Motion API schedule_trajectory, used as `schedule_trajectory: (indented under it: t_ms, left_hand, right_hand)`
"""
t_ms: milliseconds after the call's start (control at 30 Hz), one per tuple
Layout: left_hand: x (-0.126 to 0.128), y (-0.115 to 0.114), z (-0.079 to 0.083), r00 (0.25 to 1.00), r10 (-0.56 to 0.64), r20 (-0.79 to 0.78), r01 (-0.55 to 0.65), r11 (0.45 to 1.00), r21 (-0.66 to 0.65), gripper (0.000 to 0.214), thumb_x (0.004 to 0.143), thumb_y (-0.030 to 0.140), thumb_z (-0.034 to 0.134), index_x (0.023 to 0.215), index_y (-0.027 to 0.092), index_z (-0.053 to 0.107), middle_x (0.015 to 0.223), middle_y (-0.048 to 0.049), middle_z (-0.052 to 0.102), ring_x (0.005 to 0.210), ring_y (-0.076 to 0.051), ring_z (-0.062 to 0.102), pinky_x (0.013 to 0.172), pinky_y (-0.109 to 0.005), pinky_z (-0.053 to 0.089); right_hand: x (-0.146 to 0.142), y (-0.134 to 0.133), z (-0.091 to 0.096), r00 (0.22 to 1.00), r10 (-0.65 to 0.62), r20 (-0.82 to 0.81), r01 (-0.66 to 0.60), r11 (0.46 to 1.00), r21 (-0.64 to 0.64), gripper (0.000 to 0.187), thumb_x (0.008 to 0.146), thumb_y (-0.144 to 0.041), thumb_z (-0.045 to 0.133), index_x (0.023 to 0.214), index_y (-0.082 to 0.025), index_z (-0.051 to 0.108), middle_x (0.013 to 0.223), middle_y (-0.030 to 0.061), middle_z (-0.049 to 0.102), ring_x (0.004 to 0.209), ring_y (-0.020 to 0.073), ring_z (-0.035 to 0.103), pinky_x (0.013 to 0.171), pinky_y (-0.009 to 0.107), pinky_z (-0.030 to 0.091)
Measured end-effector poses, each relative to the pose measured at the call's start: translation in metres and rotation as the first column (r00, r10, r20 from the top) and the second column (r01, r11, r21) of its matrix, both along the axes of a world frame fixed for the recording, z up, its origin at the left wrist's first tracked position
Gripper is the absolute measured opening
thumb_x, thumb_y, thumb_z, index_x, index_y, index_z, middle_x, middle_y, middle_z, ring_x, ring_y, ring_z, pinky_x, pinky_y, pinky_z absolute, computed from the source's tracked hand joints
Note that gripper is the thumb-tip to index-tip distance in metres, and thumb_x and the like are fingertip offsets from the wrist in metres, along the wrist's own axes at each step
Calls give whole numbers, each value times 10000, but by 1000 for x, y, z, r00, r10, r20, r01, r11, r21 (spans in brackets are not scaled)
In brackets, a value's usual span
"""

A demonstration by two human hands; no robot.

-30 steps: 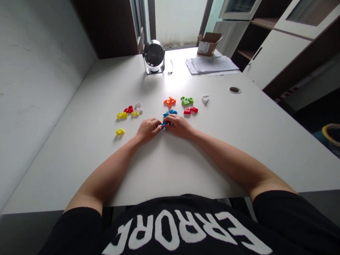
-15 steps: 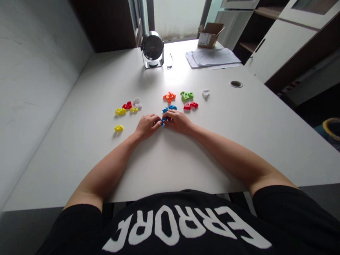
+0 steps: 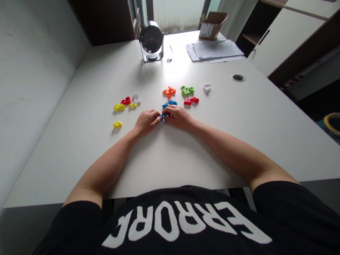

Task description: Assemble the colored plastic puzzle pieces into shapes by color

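Between my fingertips at the middle of the table is a small blue plastic piece (image 3: 162, 118), partly hidden by them. My left hand (image 3: 147, 121) pinches it from the left, and my right hand (image 3: 177, 116) grips it from the right. Just beyond my right fingers lie more blue pieces (image 3: 169, 103). Farther back sit an orange cluster (image 3: 169, 91) and a green cluster (image 3: 187, 90). Two red pieces (image 3: 191, 101) rest right of the blue ones. A lone yellow piece (image 3: 117, 124) lies to the left of my left hand.
More yellow pieces (image 3: 119, 107), red pieces (image 3: 125, 101) and whitish pieces (image 3: 136, 98) lie at the left. A white piece (image 3: 207, 88) is at the right. Behind stand a round lamp-like device (image 3: 151, 38), papers (image 3: 217, 50) and an open carton (image 3: 210, 27). The tabletop has a round hole (image 3: 238, 78).
The view has tilted slightly, so the table's contents appear a little higher. Both hands stay together on the blue piece, with only slight finger movement.
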State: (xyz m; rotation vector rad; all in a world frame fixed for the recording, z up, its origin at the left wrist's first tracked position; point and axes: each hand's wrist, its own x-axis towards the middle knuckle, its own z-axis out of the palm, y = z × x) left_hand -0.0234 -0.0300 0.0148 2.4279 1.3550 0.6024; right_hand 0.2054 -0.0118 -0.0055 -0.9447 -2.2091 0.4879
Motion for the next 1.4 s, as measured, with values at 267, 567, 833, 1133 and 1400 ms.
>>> schedule_trajectory:
  t_ms: [267, 567, 833, 1133, 1400]
  left_hand:
    - [-1, 0, 0, 1000, -5, 3, 5, 1000, 9, 315, 1009, 412, 547, 1051, 211, 786, 967, -67, 735, 900, -231, 652, 855, -380, 448]
    - [0, -1, 2, 1000, -3, 10, 3, 1000, -11, 306, 1006, 407, 549, 1051, 212, 781, 988, -74, 743, 909, -234, 651, 866, -379, 460]
    - [0, -2, 2, 1000, 6, 12, -6, 1000, -11, 300, 1005, 400, 559, 1053, 209, 786, 997, -72, 741, 864, -221, 640, 855, -372, 464]
    - [1, -2, 3, 1000, 7, 18, -7, 1000, -10, 299, 997, 389, 561, 1057, 205, 789, 1012, -77, 745, 861, -220, 638, 863, -371, 468]
    - [1, -2, 4, 1000, 6, 21, -6, 1000, -10, 296, 995, 381, 565, 1056, 199, 791, 1015, -79, 747, 851, -211, 638, 849, -361, 469]
  right_hand:
    - [0, -1, 3, 1000, 5, 1, -5, 1000, -2, 109, 947, -272, 667, 1008, -214, 736, 946, 66, 705, 827, 207, 598, 758, 317, 466]
    - [0, 0, 2, 1000, 7, 12, -7, 1000, -6, 128, 943, -277, 661, 1019, -205, 735, 970, 72, 701, 838, 208, 605, 773, 319, 476]
    - [-1, -1, 2, 1000, -10, 3, 10, 1000, -18, 135, 944, -293, 664, 1014, -208, 741, 952, 64, 688, 816, 202, 596, 761, 319, 464]
    - [-1, -3, 4, 1000, -25, 3, 25, 999, -40, 144, 944, -302, 659, 1009, -207, 747, 961, 69, 697, 809, 205, 584, 755, 324, 459]
    - [-2, -4, 6, 1000, -19, 3, 19, 999, -45, 149, 947, -294, 651, 1018, -204, 747, 972, 70, 696, 811, 203, 579, 755, 323, 455]
